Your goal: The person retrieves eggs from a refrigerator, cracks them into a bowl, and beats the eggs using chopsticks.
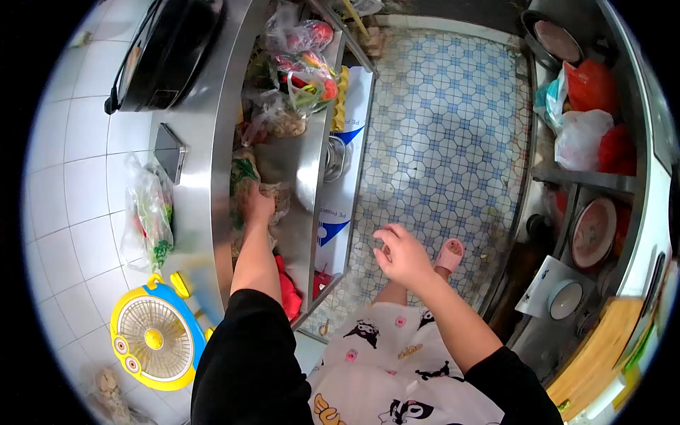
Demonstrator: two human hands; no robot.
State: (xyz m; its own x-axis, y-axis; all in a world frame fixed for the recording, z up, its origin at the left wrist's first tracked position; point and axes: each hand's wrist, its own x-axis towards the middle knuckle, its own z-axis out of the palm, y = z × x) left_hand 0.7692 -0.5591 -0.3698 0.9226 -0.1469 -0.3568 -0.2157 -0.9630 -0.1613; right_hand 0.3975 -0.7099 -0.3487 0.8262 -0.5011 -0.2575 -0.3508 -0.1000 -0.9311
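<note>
Desk & shelf smooth shiny metal; bags on shelf thin see-thru plast., crinkly & glossy; fan smooth plast.; wall tiles glossy; board wood; sleeves matt cloth, approx. smooth

Beside the front edge of the silver steel counter, crinkled clear plastic surrounds the left hand's hidden fingertips.

Looks like thin, clear plastic bagging, crumpled and loose, partly covered, with contents too hidden to name. Lies on the metal shelf, between nine and ten o'clock from mid-view. Shows a dark green patch toward ten o'clock; may be one bag or two.
</note>
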